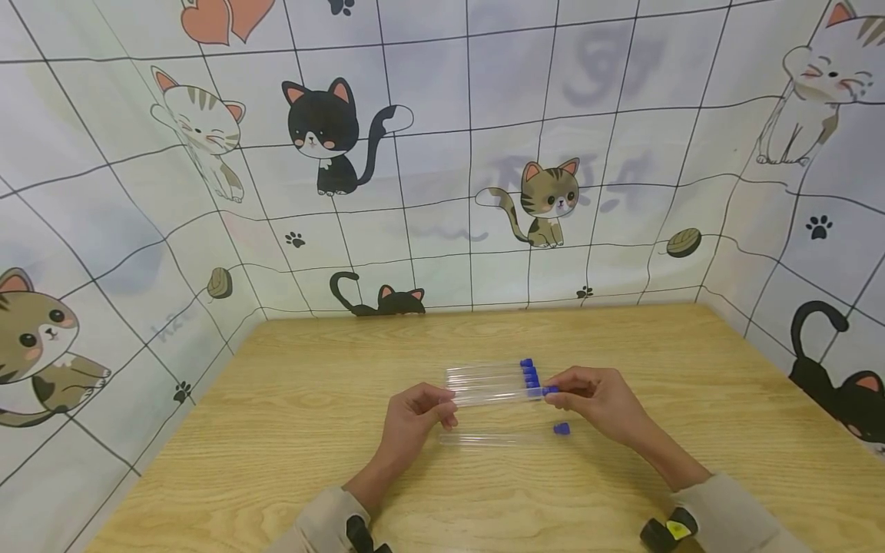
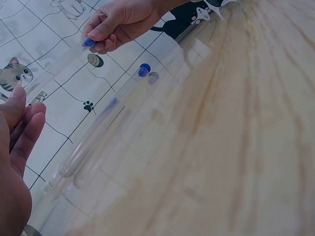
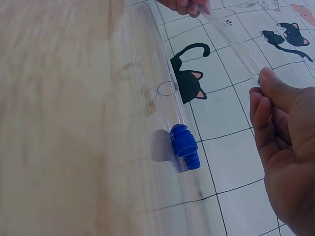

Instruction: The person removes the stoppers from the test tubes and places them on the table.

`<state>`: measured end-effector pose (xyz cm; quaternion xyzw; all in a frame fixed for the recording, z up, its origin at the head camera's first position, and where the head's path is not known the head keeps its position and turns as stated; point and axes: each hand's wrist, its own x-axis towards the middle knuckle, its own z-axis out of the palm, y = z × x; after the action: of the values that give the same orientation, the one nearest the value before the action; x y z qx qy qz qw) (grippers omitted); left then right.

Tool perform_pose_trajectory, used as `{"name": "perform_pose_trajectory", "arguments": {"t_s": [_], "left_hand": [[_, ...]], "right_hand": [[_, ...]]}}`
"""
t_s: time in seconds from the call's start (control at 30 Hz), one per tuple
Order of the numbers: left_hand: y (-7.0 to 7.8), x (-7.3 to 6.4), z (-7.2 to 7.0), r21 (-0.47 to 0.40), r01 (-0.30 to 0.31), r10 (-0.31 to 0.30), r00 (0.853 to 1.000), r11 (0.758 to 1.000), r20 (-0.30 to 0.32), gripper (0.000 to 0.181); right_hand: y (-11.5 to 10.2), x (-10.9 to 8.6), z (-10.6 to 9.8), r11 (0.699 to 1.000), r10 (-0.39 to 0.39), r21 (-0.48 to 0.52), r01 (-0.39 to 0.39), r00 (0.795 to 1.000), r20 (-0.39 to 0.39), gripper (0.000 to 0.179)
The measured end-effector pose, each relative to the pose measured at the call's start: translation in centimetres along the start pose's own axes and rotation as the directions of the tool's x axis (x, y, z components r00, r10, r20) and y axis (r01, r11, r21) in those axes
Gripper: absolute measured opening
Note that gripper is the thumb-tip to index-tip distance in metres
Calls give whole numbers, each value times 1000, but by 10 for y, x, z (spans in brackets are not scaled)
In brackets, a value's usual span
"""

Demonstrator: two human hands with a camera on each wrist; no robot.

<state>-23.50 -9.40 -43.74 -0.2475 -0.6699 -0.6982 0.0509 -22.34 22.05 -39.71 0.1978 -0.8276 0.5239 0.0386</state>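
In the head view a clear test tube with a blue cap is held level between both hands, above the table. My left hand pinches its left end between thumb and fingers. On the right, my right hand pinches the blue cap with thumb and fingertips. Just behind lie several similar capped tubes side by side, partly hidden by the held one. Another clear tube lies nearer, its blue cap pointing right; the right wrist view shows this ridged cap up close.
The tubes lie on a light wood-grain table. A white grid curtain printed with cartoon cats surrounds the table at the back and both sides. Dark straps with devices sit at both sleeves.
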Motion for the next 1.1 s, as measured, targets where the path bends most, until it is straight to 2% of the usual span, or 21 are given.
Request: {"name": "perform_pose_trajectory", "arguments": {"t_s": [0.5,0.77,1.1], "left_hand": [[0,0,0,6,-3,3,1000,1000,1,27],[-1,0,0,-3,-1,1,1000,1000,10,27],[5,2,1,8,-19,19,1000,1000,-5,27]], "right_hand": [[0,0,1,1000,-21,-14,21,1000,-12,18],[1,0,0,997,-44,-56,44,999,-11,19],[-3,5,-4,976,-164,-149,157,986,-38,11]]}}
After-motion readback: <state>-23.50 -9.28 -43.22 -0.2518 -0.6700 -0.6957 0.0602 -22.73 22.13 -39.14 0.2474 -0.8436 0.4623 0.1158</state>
